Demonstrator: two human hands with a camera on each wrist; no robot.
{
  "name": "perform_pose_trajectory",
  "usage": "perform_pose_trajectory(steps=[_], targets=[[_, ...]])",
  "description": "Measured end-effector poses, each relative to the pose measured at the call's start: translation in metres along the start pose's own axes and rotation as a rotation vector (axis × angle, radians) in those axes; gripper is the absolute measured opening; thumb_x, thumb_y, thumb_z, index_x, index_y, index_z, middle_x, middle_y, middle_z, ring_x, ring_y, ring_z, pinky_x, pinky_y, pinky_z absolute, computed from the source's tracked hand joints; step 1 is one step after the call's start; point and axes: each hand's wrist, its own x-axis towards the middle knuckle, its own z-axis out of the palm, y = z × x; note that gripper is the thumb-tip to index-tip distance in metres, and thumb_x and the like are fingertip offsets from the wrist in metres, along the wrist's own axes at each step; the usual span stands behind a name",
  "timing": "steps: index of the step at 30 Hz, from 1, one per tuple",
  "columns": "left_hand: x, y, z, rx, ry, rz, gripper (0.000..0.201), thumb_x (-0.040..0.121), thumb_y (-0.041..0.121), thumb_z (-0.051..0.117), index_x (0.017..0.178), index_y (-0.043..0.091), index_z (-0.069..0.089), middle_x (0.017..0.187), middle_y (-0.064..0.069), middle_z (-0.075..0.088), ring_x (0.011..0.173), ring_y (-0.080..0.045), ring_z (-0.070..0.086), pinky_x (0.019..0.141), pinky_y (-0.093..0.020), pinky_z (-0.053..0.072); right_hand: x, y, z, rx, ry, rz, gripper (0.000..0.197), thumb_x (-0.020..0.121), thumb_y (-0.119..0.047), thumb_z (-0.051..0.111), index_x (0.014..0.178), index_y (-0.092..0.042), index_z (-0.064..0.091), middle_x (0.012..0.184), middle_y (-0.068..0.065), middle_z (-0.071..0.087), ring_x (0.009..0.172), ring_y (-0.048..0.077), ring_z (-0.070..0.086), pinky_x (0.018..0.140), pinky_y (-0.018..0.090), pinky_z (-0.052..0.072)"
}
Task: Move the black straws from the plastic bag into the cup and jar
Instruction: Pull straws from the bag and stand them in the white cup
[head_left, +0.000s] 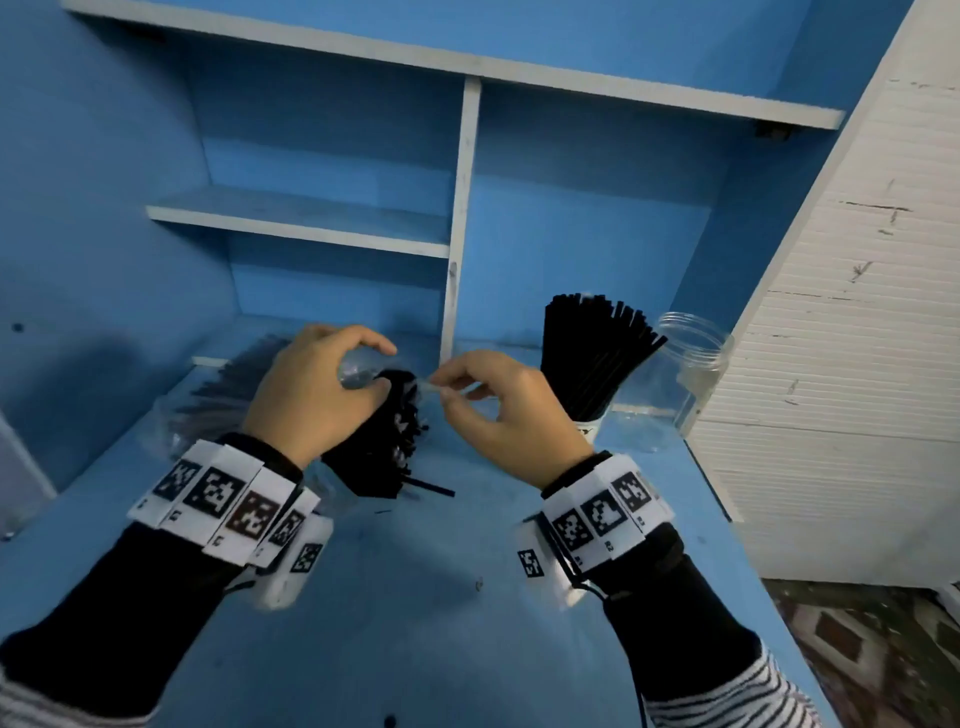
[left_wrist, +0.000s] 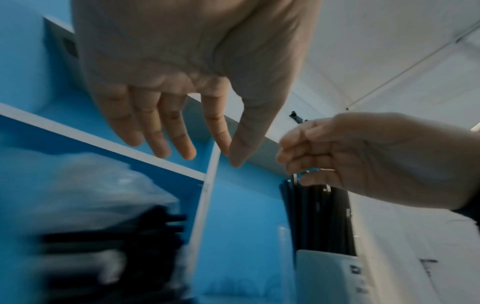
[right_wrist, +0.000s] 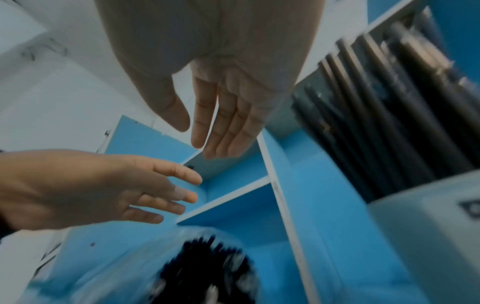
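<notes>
Fingers (head_left: 363, 340) above blue desk (head_left: 415, 597); blue shelves (head_left: 311, 218), white wall (head_left: 857, 312).

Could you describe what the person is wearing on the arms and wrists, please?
Both arms have black sleeves, with grey-and-white striped fabric nearer the elbows. Each wrist carries a white band of square panels printed with black-and-white coded markers, and a white box hangs below each. A thin black cable runs from the right band. The left hand and right hand are bare.

Bagged straws (head_left: 382, 447) lie left of the straw-filled cup (head_left: 589, 423); jar (head_left: 685, 374) stands right.
</notes>
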Motion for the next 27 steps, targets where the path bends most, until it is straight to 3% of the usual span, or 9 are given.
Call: perform_pose_trajectory(steps=[3, 5, 7, 9, 13, 17, 21, 24, 27], targets=[[-0.005, -0.022, -0.011, -0.031, -0.152, -0.010, 0.038, 0.075, 0.024, 0.075, 0.096, 0.054, 0.061, 0.113, -0.001, 0.062, 0.113, -0.017, 0.055, 0.101, -0.044, 0.044, 0.004, 0.000, 0.031, 0.008, -0.155, 0.052, 0.020, 0.087, -0.009, 0.064, 0.106, -0.007, 0.069, 0.105, 0.005, 0.068, 0.097, 0.015, 0.061, 0.087, 0.023, 0.048], [-0.010, -0.030, -0.013, -0.068, -0.171, -0.001, 0.045, 0.078, 0.012, 0.073, 0.104, 0.047, 0.064, 0.118, 0.002, 0.062, 0.118, -0.014, 0.053, 0.104, -0.044, 0.042, 0.008, -0.002, 0.048, -0.002, -0.232, 0.049, 0.023, 0.087, -0.011, 0.065, 0.109, -0.008, 0.069, 0.108, 0.004, 0.068, 0.100, 0.016, 0.061, 0.088, 0.017, 0.045], [-0.012, -0.037, -0.015, -0.118, -0.139, -0.010, 0.050, 0.079, 0.001, 0.070, 0.107, 0.042, 0.065, 0.118, 0.004, 0.063, 0.113, -0.013, 0.058, 0.102, -0.042, 0.046, 0.013, -0.005, 0.063, -0.022, -0.302, 0.053, 0.026, 0.086, -0.012, 0.066, 0.112, -0.007, 0.067, 0.112, 0.006, 0.067, 0.103, 0.017, 0.060, 0.084, 0.009, 0.038], [-0.015, -0.045, -0.016, -0.163, -0.121, -0.046, 0.050, 0.079, -0.002, 0.068, 0.105, 0.041, 0.065, 0.117, 0.007, 0.066, 0.109, -0.010, 0.061, 0.099, -0.041, 0.049, 0.017, -0.007, 0.075, -0.049, -0.344, 0.042, 0.032, 0.084, -0.010, 0.068, 0.115, -0.004, 0.064, 0.114, 0.012, 0.064, 0.106, 0.022, 0.058, 0.084, 0.010, 0.034], [-0.016, -0.055, -0.020, -0.207, -0.070, -0.118, 0.040, 0.080, 0.002, 0.070, 0.095, 0.040, 0.070, 0.109, 0.009, 0.070, 0.106, -0.008, 0.063, 0.098, -0.038, 0.049, 0.022, -0.005, 0.091, -0.107, -0.414, 0.016, 0.051, 0.081, -0.010, 0.071, 0.129, -0.006, 0.055, 0.126, 0.015, 0.055, 0.118, 0.025, 0.049, 0.099, 0.016, 0.031], [-0.017, -0.050, -0.025, -0.293, 0.002, -0.161, 0.035, 0.082, 0.005, 0.071, 0.092, 0.039, 0.067, 0.108, 0.011, 0.067, 0.103, -0.001, 0.057, 0.093, -0.022, 0.040, 0.023, 0.002, 0.095, -0.149, -0.424, 0.006, 0.057, 0.083, -0.015, 0.071, 0.137, -0.013, 0.050, 0.128, 0.012, 0.054, 0.119, 0.026, 0.051, 0.101, 0.025, 0.034], [-0.017, -0.046, -0.027, -0.344, 0.039, -0.178, 0.035, 0.081, 0.007, 0.073, 0.095, 0.039, 0.067, 0.104, 0.020, 0.064, 0.094, 0.016, 0.051, 0.086, -0.012, 0.037, 0.022, 0.007, 0.097, -0.174, -0.434, -0.018, 0.042, 0.086, -0.016, 0.069, 0.125, -0.008, 0.059, 0.123, 0.012, 0.056, 0.114, 0.028, 0.053, 0.101, 0.037, 0.041], [-0.016, -0.042, -0.026, -0.346, 0.072, -0.175, 0.035, 0.081, 0.007, 0.072, 0.101, 0.035, 0.069, 0.101, 0.025, 0.062, 0.093, 0.018, 0.052, 0.081, -0.005, 0.036, 0.024, 0.010, 0.095, -0.144, -0.420, -0.018, 0.043, 0.087, -0.013, 0.067, 0.129, -0.011, 0.057, 0.126, 0.011, 0.052, 0.115, 0.026, 0.052, 0.099, 0.027, 0.038], [-0.014, -0.038, -0.026, -0.342, 0.075, -0.170, 0.036, 0.082, 0.007, 0.072, 0.106, 0.033, 0.070, 0.102, 0.024, 0.062, 0.095, 0.017, 0.052, 0.089, -0.012, 0.039, 0.024, 0.011, 0.095, -0.146, -0.376, -0.013, 0.047, 0.091, -0.009, 0.061, 0.137, -0.014, 0.050, 0.133, 0.010, 0.045, 0.119, 0.024, 0.048, 0.097, 0.018, 0.031]])
